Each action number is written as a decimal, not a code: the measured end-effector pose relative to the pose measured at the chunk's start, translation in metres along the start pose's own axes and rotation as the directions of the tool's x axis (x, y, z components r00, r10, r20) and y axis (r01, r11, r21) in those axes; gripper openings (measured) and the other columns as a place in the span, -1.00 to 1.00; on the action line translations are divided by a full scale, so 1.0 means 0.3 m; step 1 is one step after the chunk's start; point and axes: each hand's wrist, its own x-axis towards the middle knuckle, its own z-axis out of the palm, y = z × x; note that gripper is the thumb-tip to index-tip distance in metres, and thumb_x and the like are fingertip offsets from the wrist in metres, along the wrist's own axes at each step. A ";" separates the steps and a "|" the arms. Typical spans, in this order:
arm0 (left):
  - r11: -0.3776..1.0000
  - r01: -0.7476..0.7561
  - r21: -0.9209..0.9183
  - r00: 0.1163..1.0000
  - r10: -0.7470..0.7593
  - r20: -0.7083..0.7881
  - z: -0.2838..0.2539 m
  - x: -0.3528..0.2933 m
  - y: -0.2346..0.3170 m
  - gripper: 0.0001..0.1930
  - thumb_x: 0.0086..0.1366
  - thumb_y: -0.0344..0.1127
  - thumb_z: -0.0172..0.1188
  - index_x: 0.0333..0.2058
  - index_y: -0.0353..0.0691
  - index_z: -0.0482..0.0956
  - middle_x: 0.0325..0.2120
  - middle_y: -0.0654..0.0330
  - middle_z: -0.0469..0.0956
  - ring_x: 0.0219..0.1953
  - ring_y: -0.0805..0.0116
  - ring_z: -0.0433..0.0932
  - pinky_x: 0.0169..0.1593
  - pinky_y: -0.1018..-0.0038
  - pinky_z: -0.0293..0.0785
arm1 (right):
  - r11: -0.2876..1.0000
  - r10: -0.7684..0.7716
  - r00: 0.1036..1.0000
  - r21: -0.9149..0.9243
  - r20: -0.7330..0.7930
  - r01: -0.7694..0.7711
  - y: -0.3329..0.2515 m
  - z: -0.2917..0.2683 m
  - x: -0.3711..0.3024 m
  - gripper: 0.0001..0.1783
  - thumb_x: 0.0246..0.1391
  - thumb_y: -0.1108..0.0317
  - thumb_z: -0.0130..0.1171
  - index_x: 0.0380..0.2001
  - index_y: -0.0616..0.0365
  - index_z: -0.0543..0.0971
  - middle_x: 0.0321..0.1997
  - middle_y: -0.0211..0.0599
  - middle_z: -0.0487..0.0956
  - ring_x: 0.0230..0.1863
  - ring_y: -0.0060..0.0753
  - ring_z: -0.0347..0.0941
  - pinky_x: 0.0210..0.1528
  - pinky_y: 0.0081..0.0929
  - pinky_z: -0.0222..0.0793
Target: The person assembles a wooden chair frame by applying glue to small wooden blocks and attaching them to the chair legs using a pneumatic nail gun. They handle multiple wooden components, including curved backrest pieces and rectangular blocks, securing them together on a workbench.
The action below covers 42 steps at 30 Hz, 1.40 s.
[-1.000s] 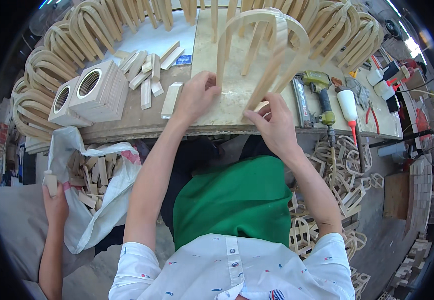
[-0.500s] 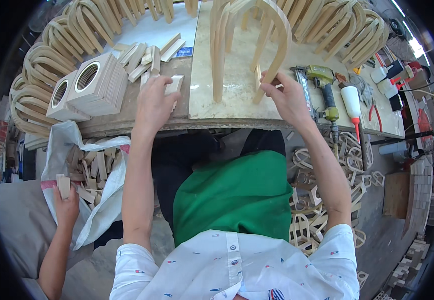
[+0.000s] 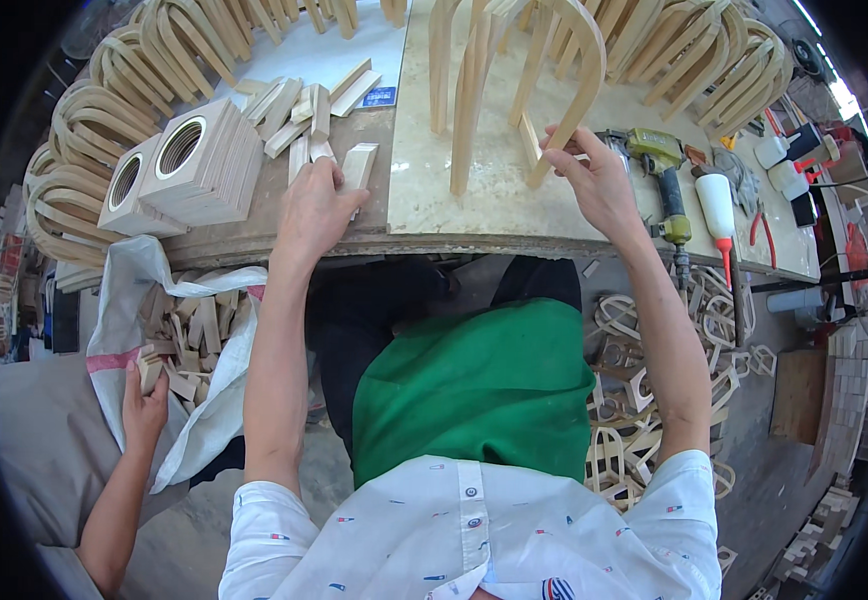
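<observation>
Where it hovered a moment ago, the left hand now closes on a pale wood block at the bench edge; the right hand apparently pinches the arched frame, standing upright

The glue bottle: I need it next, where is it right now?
In the head view the white glue bottle with a red nozzle lies on the workbench at the person's right, just right of the yellow-green nail gun and beyond the right hand.

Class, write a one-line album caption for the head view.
At a workbench, the left hand reaches for a wood block while the right hand holds a small piece against an arched frame.
</observation>
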 end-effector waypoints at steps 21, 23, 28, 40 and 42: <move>0.564 0.337 -0.754 0.777 0.286 0.561 0.034 -0.195 0.218 -0.80 0.15 -0.41 0.28 -0.33 -0.30 0.44 -0.45 0.27 0.49 -0.40 0.55 0.45 -0.32 0.57 0.40 | 0.862 -0.450 0.890 -0.222 0.078 0.455 -0.216 0.207 -0.313 -0.74 -0.08 0.55 0.15 -0.24 0.21 0.51 -0.19 -0.19 0.51 -0.23 -0.12 0.50 -0.29 -0.29 0.47; 0.513 0.335 -0.790 0.766 0.339 0.546 0.052 -0.186 0.220 -0.81 0.16 -0.41 0.28 -0.32 -0.30 0.43 -0.44 0.29 0.48 -0.39 0.56 0.44 -0.31 0.58 0.40 | 0.853 -0.449 0.886 -0.238 0.118 0.465 -0.190 0.193 -0.306 -0.77 -0.09 0.55 0.12 -0.26 0.21 0.50 -0.25 -0.21 0.50 -0.24 -0.09 0.50 -0.28 -0.27 0.46; 0.620 0.124 -0.775 0.907 0.246 0.342 0.061 -0.107 0.201 -0.63 0.16 -0.47 0.25 -0.04 -0.35 0.46 -0.18 0.20 0.50 -0.20 0.50 0.49 -0.09 0.52 0.46 | 0.876 -0.377 0.926 -0.316 0.021 0.364 -0.158 0.118 -0.264 -0.82 -0.09 0.52 0.16 -0.33 0.22 0.52 -0.28 -0.17 0.53 -0.23 -0.05 0.50 -0.23 -0.21 0.44; 0.769 -0.047 -0.638 0.862 0.354 0.363 0.207 0.085 0.211 -0.65 0.15 -0.55 0.21 -0.05 -0.32 0.52 -0.26 0.25 0.58 -0.22 0.50 0.52 -0.05 0.54 0.43 | 0.895 -0.226 0.973 -0.406 -0.050 0.187 -0.042 0.075 -0.179 -0.84 -0.07 0.51 0.15 -0.33 0.21 0.53 -0.28 -0.12 0.53 -0.21 0.01 0.51 -0.20 -0.14 0.45; 0.794 -0.033 -0.607 0.859 0.333 0.389 0.183 0.054 0.255 -0.68 0.16 -0.55 0.21 -0.06 -0.33 0.53 -0.25 0.26 0.58 -0.20 0.52 0.52 -0.04 0.55 0.42 | 0.879 -0.210 0.978 -0.440 -0.012 0.184 -0.042 0.062 -0.164 -0.84 0.00 0.47 0.15 -0.29 0.23 0.55 -0.26 -0.10 0.53 -0.22 0.03 0.50 -0.20 -0.17 0.43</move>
